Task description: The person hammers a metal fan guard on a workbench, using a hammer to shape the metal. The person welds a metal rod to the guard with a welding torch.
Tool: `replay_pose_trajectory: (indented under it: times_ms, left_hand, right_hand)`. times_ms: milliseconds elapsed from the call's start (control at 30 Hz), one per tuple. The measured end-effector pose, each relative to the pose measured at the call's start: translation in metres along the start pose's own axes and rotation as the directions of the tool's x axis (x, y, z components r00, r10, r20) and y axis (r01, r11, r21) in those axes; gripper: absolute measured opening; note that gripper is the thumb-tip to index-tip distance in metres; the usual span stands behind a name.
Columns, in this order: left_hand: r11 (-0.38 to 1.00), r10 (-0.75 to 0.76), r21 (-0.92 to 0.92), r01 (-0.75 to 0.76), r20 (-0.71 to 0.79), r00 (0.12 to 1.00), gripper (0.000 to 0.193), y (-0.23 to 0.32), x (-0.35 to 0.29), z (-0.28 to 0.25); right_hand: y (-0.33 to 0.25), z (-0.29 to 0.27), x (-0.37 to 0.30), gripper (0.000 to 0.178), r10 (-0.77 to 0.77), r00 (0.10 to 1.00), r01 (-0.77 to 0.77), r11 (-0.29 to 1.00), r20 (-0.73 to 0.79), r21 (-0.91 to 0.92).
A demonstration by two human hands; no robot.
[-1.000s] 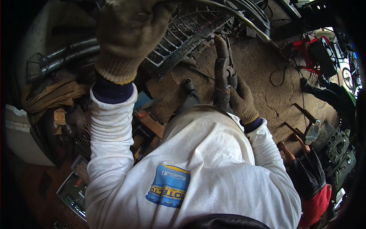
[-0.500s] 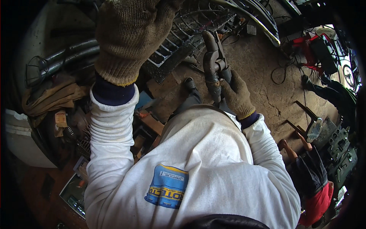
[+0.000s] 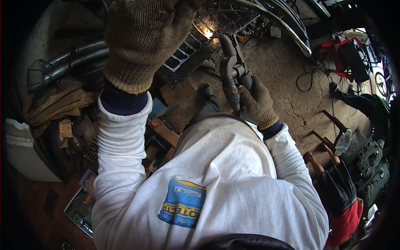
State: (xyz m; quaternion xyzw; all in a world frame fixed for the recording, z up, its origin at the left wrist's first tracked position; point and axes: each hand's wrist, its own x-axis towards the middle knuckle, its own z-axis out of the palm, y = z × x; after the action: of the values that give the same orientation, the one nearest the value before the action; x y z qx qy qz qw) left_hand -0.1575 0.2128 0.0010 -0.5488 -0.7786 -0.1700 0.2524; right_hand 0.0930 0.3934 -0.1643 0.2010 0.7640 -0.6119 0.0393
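Note:
My right hand (image 3: 260,104), in a brown knitted glove, is closed around the handle of a welding electrode holder (image 3: 230,73). The worn metal holder points up and away from me. Just beyond its far end a bright welding spark (image 3: 207,32) glows on a dark metal frame with light bars (image 3: 183,54). My left hand (image 3: 143,41), in a matching glove, is raised large and close at the upper left. Its fingers run toward the upper edge and are mostly hidden, so whatever it may hold does not show.
Curved metal rods (image 3: 287,27) arch over the upper right. Bent pipes (image 3: 75,56) and a brown cloth (image 3: 56,104) lie at left. A black cable (image 3: 306,81) crosses the concrete floor. A person in red (image 3: 346,223) is at lower right, near a metal stool (image 3: 343,141) and machinery (image 3: 371,166).
A bright spark has appeared beyond the electrode holder. The curved rods have shifted slightly right and down. Both hands stay nearly in place.

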Motion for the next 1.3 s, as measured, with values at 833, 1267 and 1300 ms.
replay_pose_trajectory:
  times_ms: [833, 1267, 1300]
  left_hand:
    - [0.939, 0.122, -0.275, -0.208, -0.299, 0.946, 0.032, -0.005, 0.024, 0.021]
    - [0.929, 0.109, -0.298, -0.22, -0.346, 0.932, 0.037, -0.004, 0.027, 0.025]
    - [0.939, 0.113, -0.272, -0.212, -0.338, 0.934, 0.037, 0.005, 0.031, 0.016]
  right_hand:
    - [-0.002, 0.01, 0.0, 0.033, -0.321, 0.946, 0.312, 0.937, -0.036, -0.155]
    - [0.005, 0.012, -0.003, 0.047, 0.033, 0.999, -0.033, 0.999, -0.035, -0.002]
    - [0.007, 0.013, -0.004, 0.047, 0.027, 0.999, -0.027, 1.0, -0.042, 0.0]
